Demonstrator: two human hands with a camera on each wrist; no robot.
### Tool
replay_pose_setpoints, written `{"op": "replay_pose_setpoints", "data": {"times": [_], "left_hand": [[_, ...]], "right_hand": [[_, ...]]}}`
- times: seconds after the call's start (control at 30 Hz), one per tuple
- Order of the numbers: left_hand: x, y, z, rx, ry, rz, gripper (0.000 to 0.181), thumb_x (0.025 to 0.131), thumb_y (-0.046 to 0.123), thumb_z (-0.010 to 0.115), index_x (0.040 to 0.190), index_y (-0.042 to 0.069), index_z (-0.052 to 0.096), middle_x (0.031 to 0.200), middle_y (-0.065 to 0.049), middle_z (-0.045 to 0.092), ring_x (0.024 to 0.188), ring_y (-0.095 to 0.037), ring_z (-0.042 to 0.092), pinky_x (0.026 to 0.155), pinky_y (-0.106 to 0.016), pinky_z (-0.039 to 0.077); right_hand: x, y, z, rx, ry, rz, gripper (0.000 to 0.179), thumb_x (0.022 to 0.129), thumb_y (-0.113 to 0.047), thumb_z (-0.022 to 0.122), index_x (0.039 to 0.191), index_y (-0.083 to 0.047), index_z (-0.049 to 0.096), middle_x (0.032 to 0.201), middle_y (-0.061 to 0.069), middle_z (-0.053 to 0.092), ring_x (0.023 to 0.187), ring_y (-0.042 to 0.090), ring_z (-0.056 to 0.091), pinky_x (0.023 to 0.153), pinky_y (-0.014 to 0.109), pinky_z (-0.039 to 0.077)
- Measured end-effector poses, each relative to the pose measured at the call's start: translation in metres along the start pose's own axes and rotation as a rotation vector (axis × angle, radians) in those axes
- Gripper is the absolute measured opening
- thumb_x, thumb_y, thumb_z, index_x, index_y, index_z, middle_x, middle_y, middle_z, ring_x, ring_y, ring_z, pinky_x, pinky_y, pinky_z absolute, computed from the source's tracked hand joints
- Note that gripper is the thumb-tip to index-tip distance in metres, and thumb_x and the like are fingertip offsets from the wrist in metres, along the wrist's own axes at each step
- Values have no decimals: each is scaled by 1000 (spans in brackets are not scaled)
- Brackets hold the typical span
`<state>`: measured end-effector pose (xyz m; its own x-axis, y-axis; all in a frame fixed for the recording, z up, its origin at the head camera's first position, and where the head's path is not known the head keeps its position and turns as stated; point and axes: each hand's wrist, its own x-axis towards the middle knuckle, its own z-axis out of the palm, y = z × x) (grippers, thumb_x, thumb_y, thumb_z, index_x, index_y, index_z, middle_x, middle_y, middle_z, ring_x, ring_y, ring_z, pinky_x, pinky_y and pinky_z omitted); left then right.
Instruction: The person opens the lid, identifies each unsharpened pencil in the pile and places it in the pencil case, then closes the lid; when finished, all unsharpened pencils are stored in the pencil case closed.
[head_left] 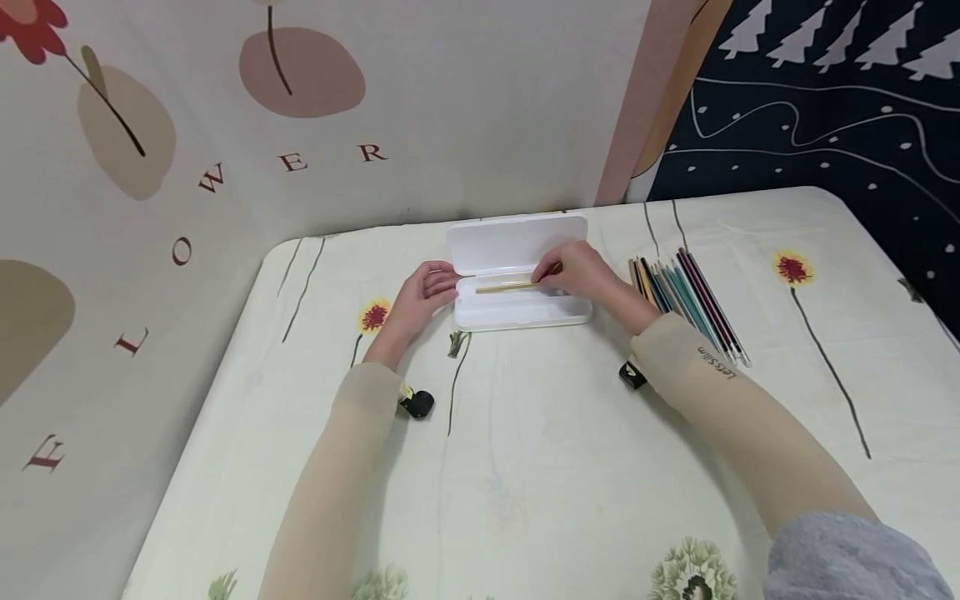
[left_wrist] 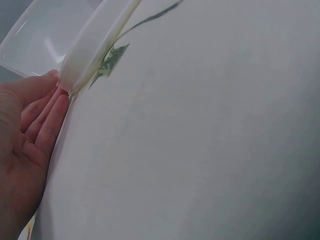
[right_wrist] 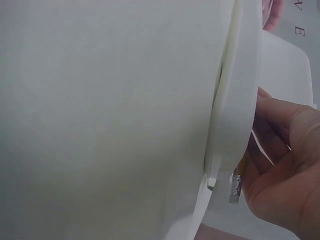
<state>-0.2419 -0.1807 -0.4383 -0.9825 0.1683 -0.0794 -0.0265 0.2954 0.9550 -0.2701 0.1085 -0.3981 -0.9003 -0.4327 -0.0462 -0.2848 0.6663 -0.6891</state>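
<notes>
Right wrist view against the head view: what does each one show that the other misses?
Only the right wrist view shows a metal ferrule and eraser beside the right hand. Only the head view shows the group of pencils lying right of the open white case, and a length of yellowish pencil inside the case. Both show the right hand, the case with its open lid, and the left hand, just partly in the wrist view.

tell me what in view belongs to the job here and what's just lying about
Part of the job:
case, held by left hand
yellow pencil, pinched by right hand
loose pencils, probably

Just around:
tablecloth
lettered sheet
dark hanging
</notes>
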Motion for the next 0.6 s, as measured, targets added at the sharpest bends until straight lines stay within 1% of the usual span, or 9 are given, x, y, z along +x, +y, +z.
{"op": "replay_pose_setpoints", "data": {"times": [0.17, 0.43, 0.6], "left_hand": [[0, -1, 0, 5, 0, 5, 43, 98, 9, 63, 137, 5, 47, 139, -15, 60, 130, -27, 58, 115, -36, 44], [1, -3, 1, 12, 13, 3, 41, 97, 9, 63, 136, 6, 48, 139, -14, 61, 129, -25, 59, 114, -34, 45], [1, -3, 0, 14, 14, -2, 42, 97, 10, 64, 136, 6, 49, 138, -14, 61, 129, -25, 59, 115, -35, 44]], "right_hand": [[-1, -2, 1, -23, -17, -15, 8, 89, -6, 73, 95, -5, 79, 98, 12, 77, 89, 23, 64, 74, 24, 48], [-2, -4, 1, -25, -30, -41, 8, 88, -3, 74, 93, -3, 79, 95, 13, 77, 88, 23, 68, 76, 26, 52], [0, -4, 3, -23, -52, -78, 8, 88, -3, 74, 94, -4, 79, 96, 13, 78, 88, 23, 69, 77, 28, 54]]}}
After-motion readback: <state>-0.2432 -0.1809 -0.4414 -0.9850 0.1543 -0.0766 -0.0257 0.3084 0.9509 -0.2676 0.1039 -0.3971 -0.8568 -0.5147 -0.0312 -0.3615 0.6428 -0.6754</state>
